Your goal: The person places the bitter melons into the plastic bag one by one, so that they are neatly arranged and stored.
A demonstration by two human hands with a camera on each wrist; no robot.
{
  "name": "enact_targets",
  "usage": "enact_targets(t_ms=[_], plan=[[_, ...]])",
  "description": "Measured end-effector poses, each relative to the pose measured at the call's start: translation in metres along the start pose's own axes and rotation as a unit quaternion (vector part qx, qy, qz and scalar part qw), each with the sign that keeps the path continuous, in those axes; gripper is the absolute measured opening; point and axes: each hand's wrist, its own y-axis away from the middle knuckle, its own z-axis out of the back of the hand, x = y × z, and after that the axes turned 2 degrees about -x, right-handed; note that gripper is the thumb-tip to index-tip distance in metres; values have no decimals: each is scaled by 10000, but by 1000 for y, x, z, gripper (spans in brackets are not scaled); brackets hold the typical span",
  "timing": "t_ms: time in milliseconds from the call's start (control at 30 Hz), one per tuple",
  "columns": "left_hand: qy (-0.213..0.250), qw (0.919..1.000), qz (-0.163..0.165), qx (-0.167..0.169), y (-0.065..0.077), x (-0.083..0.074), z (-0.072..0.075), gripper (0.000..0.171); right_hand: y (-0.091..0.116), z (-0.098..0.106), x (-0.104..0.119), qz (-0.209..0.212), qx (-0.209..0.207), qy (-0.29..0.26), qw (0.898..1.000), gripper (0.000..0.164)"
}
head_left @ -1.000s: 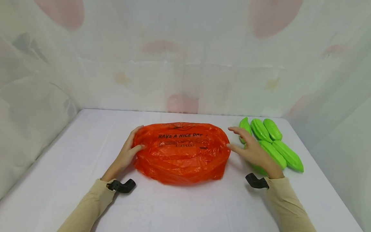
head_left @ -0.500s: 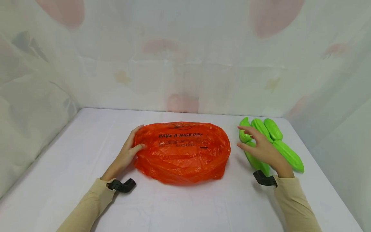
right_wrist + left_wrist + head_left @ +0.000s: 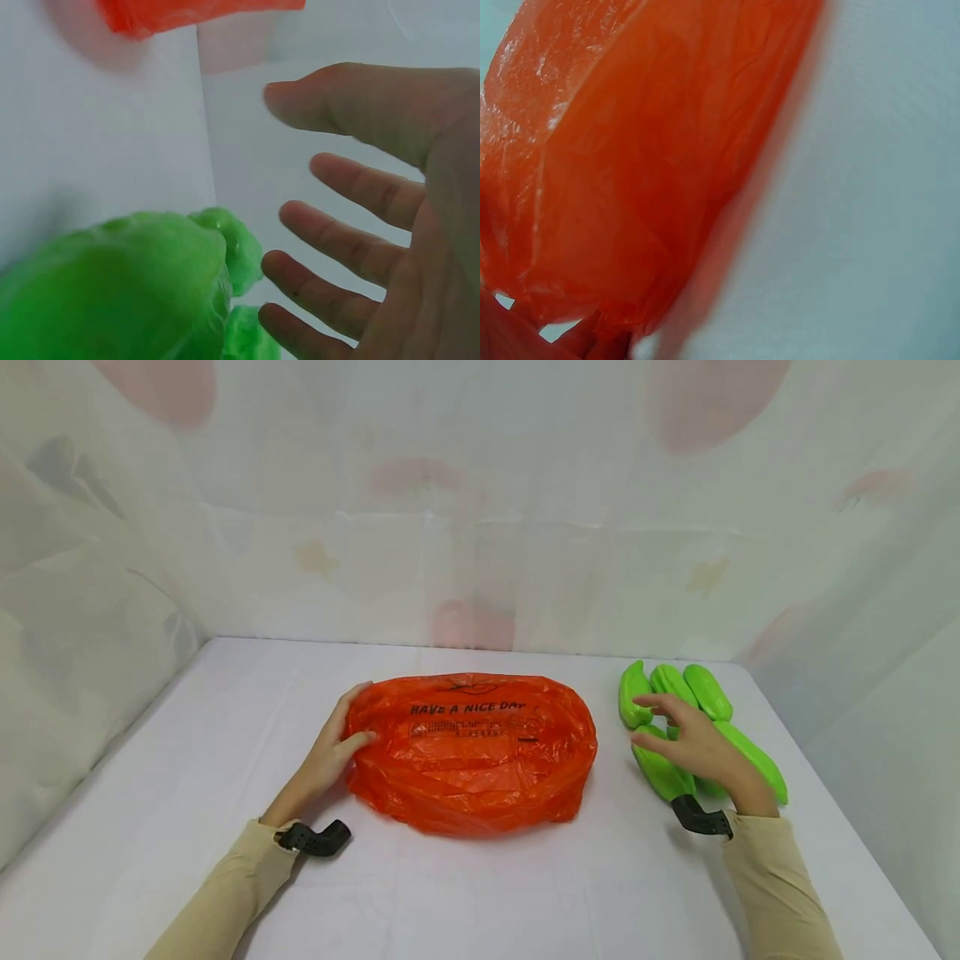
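Observation:
In the head view a red-orange plastic bag (image 3: 472, 777) stands at mid-table, its mouth spread wide and "HAVE A NICE DAY" printed on it. My left hand (image 3: 326, 756) holds its left rim, the thumb inside and the fingers round the outside, mostly hidden. The right hand (image 3: 697, 745) is over a group of green, ribbed, elongated vegetable-like pieces (image 3: 657, 768), with thumb and fingers spread apart. Nothing is in that hand. The right wrist view shows its straight, parted fingers (image 3: 322, 296) beside a large green piece (image 3: 120, 292).
Two more green pieces (image 3: 708, 692) lie at the back right, and a longer one (image 3: 757, 762) is near the table's right side. White cloth covers the table (image 3: 465, 902). Pale printed curtains (image 3: 465, 568) close off the back and both sides.
My right hand has left the bag's right edge and moved rightward over the green pieces. The left hand and the bag have stayed in place.

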Motion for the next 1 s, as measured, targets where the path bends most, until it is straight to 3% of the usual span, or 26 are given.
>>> enact_targets(t_ms=[333, 1000], plan=[[17, 10000, 48, 29, 0, 0, 0, 69, 4, 6, -4, -194, 307, 31, 9993, 55], [-86, 10000, -32, -14, 0, 1, 1, 69, 2, 0, -8, -82, 637, 298, 9975, 59]])
